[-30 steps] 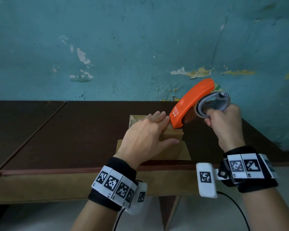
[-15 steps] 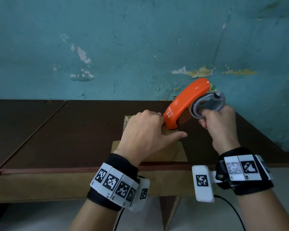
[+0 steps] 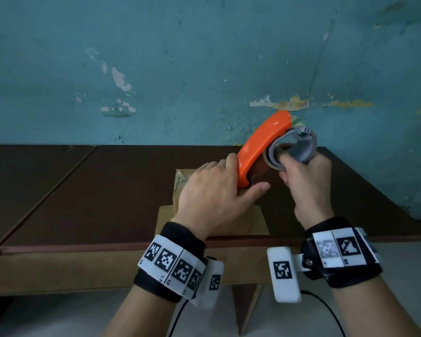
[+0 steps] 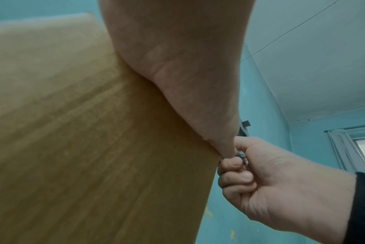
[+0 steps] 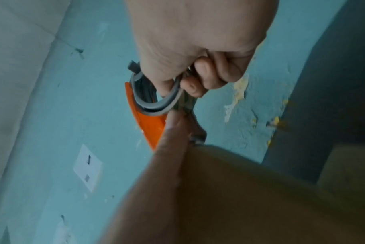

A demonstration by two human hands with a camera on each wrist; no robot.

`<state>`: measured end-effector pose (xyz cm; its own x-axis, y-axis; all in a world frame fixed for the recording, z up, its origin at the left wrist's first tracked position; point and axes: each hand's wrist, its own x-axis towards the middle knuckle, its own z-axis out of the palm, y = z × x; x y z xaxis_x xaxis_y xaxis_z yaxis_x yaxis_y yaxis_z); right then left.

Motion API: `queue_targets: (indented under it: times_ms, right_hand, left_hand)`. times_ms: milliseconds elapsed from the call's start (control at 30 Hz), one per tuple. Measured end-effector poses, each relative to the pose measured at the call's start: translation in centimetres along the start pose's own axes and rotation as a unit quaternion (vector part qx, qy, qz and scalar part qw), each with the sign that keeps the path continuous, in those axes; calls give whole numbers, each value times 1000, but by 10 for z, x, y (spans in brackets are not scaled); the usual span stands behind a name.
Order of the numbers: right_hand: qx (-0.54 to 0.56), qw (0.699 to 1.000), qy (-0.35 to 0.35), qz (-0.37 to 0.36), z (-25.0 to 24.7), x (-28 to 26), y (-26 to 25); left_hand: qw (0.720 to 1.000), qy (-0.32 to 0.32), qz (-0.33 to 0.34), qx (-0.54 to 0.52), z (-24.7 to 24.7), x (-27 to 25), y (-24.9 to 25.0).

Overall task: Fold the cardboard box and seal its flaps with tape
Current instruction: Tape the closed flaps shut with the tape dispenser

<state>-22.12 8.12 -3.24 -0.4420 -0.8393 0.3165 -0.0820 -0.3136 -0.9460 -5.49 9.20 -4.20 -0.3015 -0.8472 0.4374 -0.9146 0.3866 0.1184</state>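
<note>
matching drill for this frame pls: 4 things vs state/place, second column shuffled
Things:
1. left hand
2. right hand
3. tape dispenser
4. cardboard box

States:
A. orange, nose down on the box top
B. on the dark table near its front edge
C. flat on top of the box
D. fingers curled through the grey tape roll

Pairs: 1-C, 2-D, 3-A, 4-B

Left hand (image 3: 214,190) palm down, fingers straight toward 12 o'clock, thumb out toward 3 o'clock, right hand (image 3: 304,181) at its 3 o'clock, raised, fingers curled tight in a grip, both forearms reaching forward, banded wrists
</note>
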Motion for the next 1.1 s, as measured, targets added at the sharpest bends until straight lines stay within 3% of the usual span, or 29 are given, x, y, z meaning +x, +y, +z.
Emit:
queue_targets:
  times_ms: [133,233,300,467,733,867,1100]
  right_hand:
    - [146,982,-32,115,11,-4,3]
    - [199,955,-77,206,16,-7,4]
    - [206,948,-78,229,17,-8,4]
    - [157,970,-43,181,11,-2,6]
    - [196,960,-34,198,-1,6,4]
    - [159,973,11,167,-14,12,4]
    - [116,984,11,133,-22,12,3]
  left_hand:
    - [1000,-2,10,28,3,0,-1]
    - [999,-10,16,40,6,1,-1]
    - [999,-6,21,39,8,1,-2]
    - [998,-22,24,47,10,3,-4]
    - [997,-35,1,64,7,1,-1]
    - [997,-36,1,66,9,3,-2]
    - [997,-57,-2,58,7,5,-3]
